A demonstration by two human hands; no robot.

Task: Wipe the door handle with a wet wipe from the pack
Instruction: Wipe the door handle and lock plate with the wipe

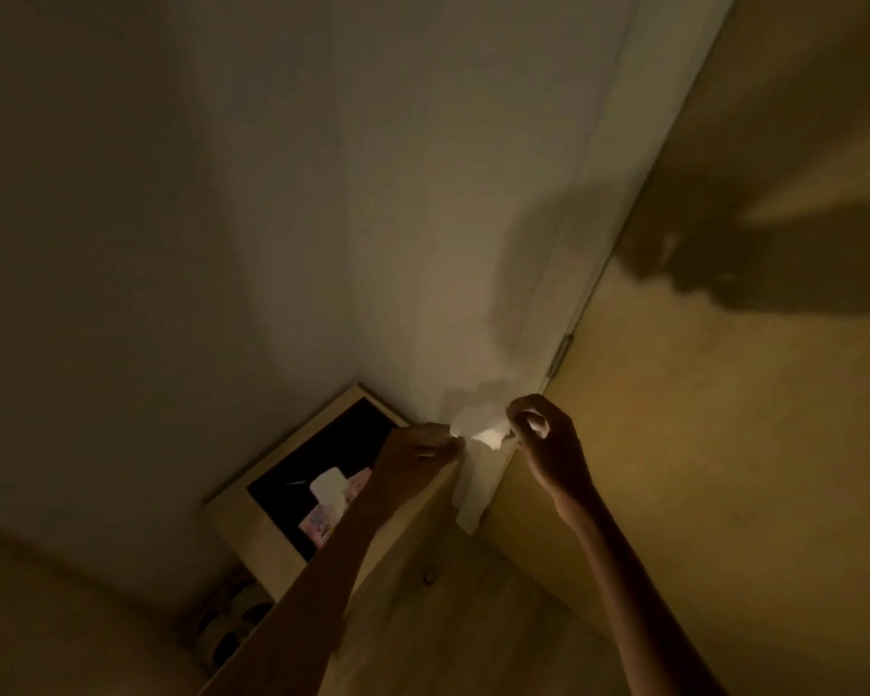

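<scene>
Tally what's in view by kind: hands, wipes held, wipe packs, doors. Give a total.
Hands: 2, left hand and right hand
Wet wipe held between them: 1
Wipe pack on the cabinet top: 1
Door: 1
Total: 5

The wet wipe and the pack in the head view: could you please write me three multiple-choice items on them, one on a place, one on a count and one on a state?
1. Where does the pack lie?
A. on the cabinet top in the corner
B. on the floor
C. on the door

2. How many hands hold the wet wipe?
A. none
B. one
C. two

3. What is the state of the pack's lid flap?
A. sealed flat
B. lifted open
C. torn off

Answers:
1 A, the pack rests on the dark panel of the cabinet top.
2 C, the left hand and the right hand each have a grip on one end of the wipe.
3 B, the white flap stands up from the pack.
</scene>
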